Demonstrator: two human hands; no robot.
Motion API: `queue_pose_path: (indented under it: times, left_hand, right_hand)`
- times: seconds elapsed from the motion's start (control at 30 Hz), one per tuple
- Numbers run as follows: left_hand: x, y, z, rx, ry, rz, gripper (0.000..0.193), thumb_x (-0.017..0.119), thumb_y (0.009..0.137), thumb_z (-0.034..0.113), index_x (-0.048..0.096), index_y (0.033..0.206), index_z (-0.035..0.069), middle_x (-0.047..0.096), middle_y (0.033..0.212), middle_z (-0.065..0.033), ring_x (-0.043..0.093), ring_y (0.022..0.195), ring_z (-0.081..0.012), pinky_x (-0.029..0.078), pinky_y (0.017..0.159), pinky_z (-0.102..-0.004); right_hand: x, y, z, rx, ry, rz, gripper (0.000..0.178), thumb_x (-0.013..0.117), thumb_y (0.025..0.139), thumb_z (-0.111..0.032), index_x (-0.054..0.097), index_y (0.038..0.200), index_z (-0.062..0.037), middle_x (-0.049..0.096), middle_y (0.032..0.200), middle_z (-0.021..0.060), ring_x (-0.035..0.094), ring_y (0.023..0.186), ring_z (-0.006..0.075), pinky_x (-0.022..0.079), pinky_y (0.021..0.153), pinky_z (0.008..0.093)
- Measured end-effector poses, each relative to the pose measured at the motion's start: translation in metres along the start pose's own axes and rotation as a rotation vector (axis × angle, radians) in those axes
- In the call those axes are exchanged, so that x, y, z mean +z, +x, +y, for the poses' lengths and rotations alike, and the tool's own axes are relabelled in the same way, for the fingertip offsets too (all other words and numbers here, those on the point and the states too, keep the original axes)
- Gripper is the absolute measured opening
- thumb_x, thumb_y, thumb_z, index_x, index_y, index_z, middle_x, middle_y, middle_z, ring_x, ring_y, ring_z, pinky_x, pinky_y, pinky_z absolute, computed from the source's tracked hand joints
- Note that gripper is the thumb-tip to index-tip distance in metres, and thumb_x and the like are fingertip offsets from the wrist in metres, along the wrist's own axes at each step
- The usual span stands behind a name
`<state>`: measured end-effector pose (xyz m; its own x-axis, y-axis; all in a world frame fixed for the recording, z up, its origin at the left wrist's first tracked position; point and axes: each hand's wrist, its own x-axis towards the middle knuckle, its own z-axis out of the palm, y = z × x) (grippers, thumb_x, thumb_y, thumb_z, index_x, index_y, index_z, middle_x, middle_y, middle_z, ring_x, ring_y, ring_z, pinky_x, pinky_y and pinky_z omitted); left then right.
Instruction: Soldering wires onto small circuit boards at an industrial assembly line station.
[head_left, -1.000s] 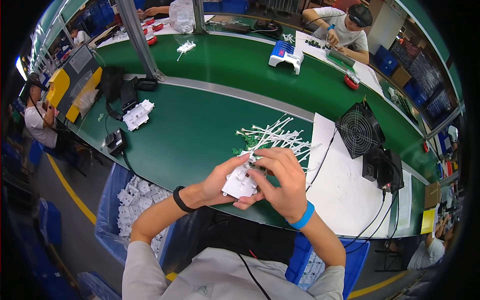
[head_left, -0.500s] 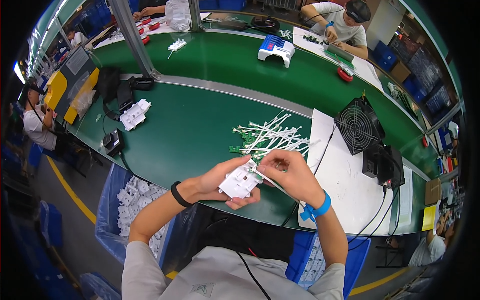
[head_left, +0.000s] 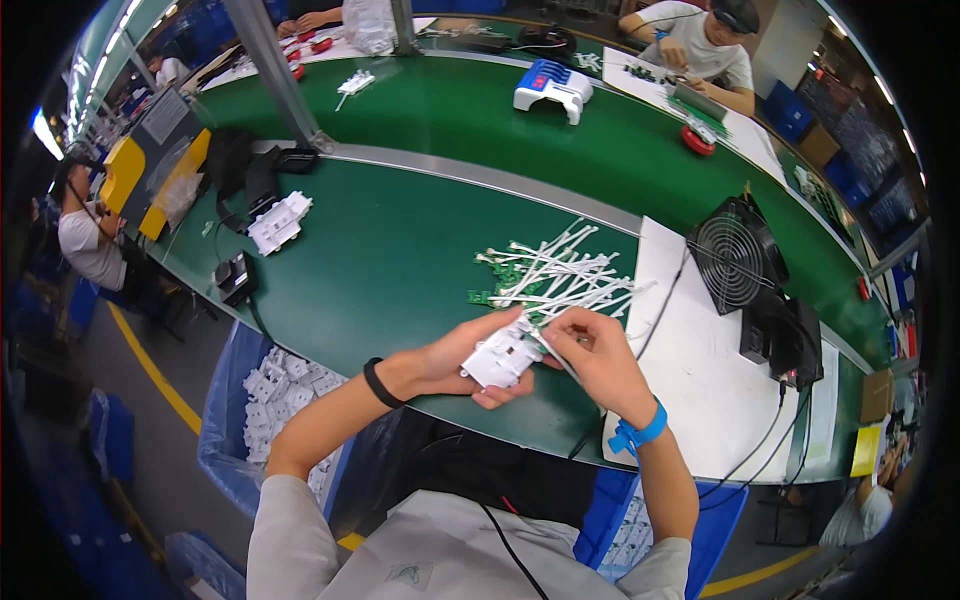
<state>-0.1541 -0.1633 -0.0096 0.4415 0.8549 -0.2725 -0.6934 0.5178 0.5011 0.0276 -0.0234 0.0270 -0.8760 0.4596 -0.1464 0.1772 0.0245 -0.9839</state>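
Observation:
My left hand [head_left: 450, 357], with a black band at the wrist, grips a white plastic housing [head_left: 500, 360] over the table's front edge. At the housing's upper right corner, my right hand [head_left: 598, 358] pinches a small green circuit board [head_left: 537, 338] with a white cable trailing under the palm. Fingers hide part of the board, so how far it sits in the housing cannot be made out. A blue strap circles my right wrist. Just beyond both hands lies a heap of white cables [head_left: 575, 275] with small green boards at their left ends.
Another white housing [head_left: 280, 222] lies at the left by a black device [head_left: 234, 278]. A black fan [head_left: 735, 258] stands right, on white board [head_left: 665, 380]. Below the table are a lined bin of white housings [head_left: 285, 395] and a blue bin [head_left: 715, 530]. Co-workers sit across.
The view has shifted a little, moving the whole scene slightly right. Both hands keep their hold at the housing's upper right corner, with only small finger movement.

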Motion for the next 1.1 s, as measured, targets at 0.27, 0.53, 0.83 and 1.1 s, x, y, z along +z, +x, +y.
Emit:
queue_pose_path:
  times: [0.27, 0.53, 0.83, 1.1]
  left_hand:
    - [0.008, 0.014, 0.005, -0.092, 0.079, -0.077, 0.085, 0.019, 0.107, 0.066, 0.053, 0.134, -0.007, 0.057, 0.081, -0.0125, 0.044, 0.055, -0.0139, 0.035, 0.047, -0.0288]
    - [0.009, 0.026, 0.011, -0.057, 0.072, -0.02, 0.089, 0.022, 0.106, 0.066, 0.05, 0.139, -0.011, 0.058, 0.075, -0.0127, 0.048, 0.055, -0.0155, 0.037, 0.046, -0.0302]
    - [0.007, 0.013, 0.004, -0.013, 0.111, 0.04, 0.08, 0.022, 0.108, 0.064, 0.059, 0.125, -0.005, 0.059, 0.079, -0.0159, 0.051, 0.056, -0.0177, 0.042, 0.049, -0.0316]
    - [0.013, 0.006, 0.0, -0.088, 0.31, -0.107, 0.084, 0.029, 0.105, 0.068, 0.058, 0.131, -0.006, 0.073, 0.096, -0.0239, 0.07, 0.066, -0.0208, 0.056, 0.053, -0.0328]
  right_hand:
    - [-0.007, -0.008, -0.001, 0.075, -0.061, -0.01, 0.016, 0.066, 0.1, -0.013, 0.062, 0.101, 0.0024, 0.061, 0.09, 0.0048, 0.059, 0.079, 0.0092, 0.051, 0.062, 0.0246]
    - [-0.01, -0.002, 0.004, 0.048, -0.007, 0.106, 0.017, 0.068, 0.099, -0.014, 0.065, 0.1, 0.0034, 0.059, 0.083, 0.0022, 0.059, 0.079, 0.0083, 0.052, 0.065, 0.0241]
    - [0.001, -0.004, 0.019, 0.128, 0.1, 0.115, 0.02, 0.069, 0.099, -0.016, 0.066, 0.096, 0.0028, 0.066, 0.089, 0.0029, 0.063, 0.08, 0.0079, 0.055, 0.068, 0.0252]
    - [-0.016, -0.017, 0.015, -0.085, -0.179, -0.146, 0.011, 0.068, 0.091, -0.002, 0.067, 0.098, 0.0054, 0.065, 0.092, 0.0105, 0.063, 0.088, 0.0193, 0.05, 0.082, 0.0315]
